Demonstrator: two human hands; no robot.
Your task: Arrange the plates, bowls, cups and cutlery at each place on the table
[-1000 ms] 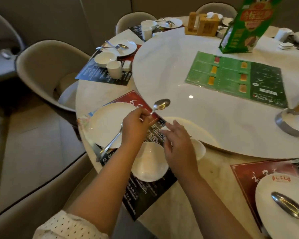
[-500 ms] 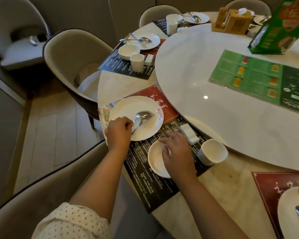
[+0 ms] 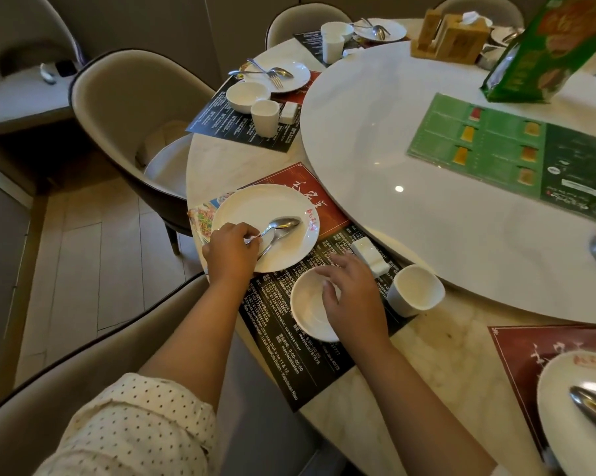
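**Spoon on the plate, bowl under my palm**

My left hand (image 3: 231,252) fingers pinch the spoon (image 3: 280,225) handle on the plate (image 3: 265,204) at frame centre; my right hand (image 3: 353,297) fingers, loosely spread, rest on the bowl (image 3: 307,310), cup (image 3: 415,290) just right

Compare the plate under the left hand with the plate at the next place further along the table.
The near plate carries a spoon held by the left hand; the far plate carries a crossed fork and spoon, untouched. The near plate shows red lettering on its rim; the far plate shows none. Both are round, white, and on red mats.
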